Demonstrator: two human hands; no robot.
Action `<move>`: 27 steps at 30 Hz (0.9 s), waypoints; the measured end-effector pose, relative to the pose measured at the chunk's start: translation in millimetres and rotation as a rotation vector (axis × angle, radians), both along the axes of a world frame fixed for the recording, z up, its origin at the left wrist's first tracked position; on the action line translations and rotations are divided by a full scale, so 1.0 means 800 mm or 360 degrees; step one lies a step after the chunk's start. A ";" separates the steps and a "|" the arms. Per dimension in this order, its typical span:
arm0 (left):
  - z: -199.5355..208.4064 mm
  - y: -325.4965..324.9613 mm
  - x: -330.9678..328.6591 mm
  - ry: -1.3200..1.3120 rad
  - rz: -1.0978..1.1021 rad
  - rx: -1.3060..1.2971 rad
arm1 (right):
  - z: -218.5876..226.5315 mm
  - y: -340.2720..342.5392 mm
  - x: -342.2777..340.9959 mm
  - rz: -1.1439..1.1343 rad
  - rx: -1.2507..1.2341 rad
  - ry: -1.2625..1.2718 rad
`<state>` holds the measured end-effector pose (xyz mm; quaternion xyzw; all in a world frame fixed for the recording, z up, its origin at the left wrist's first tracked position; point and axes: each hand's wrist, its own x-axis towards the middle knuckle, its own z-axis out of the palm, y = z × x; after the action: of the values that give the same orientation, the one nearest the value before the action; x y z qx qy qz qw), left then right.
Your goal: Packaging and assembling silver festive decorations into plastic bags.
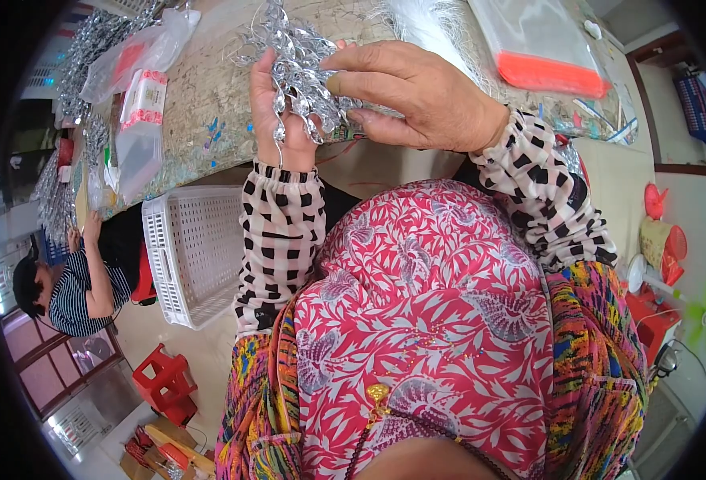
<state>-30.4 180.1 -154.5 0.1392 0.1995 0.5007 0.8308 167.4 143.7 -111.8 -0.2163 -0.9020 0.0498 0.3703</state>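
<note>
A bunch of shiny silver leaf sprays (303, 72) lies across my left hand (287, 138) above the worktable's near edge. That palm faces up, its thumb rises along the left side of the bunch, and the sprays hide most of its fingers. From the right, my right hand (425, 96) has its bent fingers and thumb on the bunch's right side; the fingertips are partly among the silver leaves. Beyond the right hand, a heap of fine white strands (426, 22) is spread on the worn worktable (209, 96).
Clear plastic bags with a red band (549, 74) lie at the table's right. Silver tinsel (89, 68) and a red-and-white packet (143, 98) occupy its left end. Below stand a white crate (197, 252) and a red stool (163, 378). Another person (81, 288) works at far left.
</note>
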 end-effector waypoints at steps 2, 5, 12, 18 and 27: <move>-0.005 0.005 -0.001 -0.0004 0.0018 -0.0007 | 0.003 0.000 0.001 0.0001 -0.0009 -0.0014; -0.012 0.012 -0.005 -0.0063 0.0030 -0.0021 | 0.006 0.000 0.002 0.0017 -0.0020 -0.0029; -0.013 0.014 -0.009 -0.0061 -0.0008 0.0019 | 0.008 0.002 0.001 0.0054 0.0016 -0.0029; -0.005 0.004 -0.004 0.0096 0.0118 0.0021 | 0.004 0.000 -0.002 0.0037 0.0005 0.0000; -0.007 0.004 -0.014 0.0097 0.0206 0.0020 | -0.008 -0.014 -0.020 -0.0019 -0.0078 0.0114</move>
<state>-41.3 183.5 -160.4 0.1463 0.2302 0.5502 0.7892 151.2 132.5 -117.9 -0.2289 -0.8853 0.0773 0.3972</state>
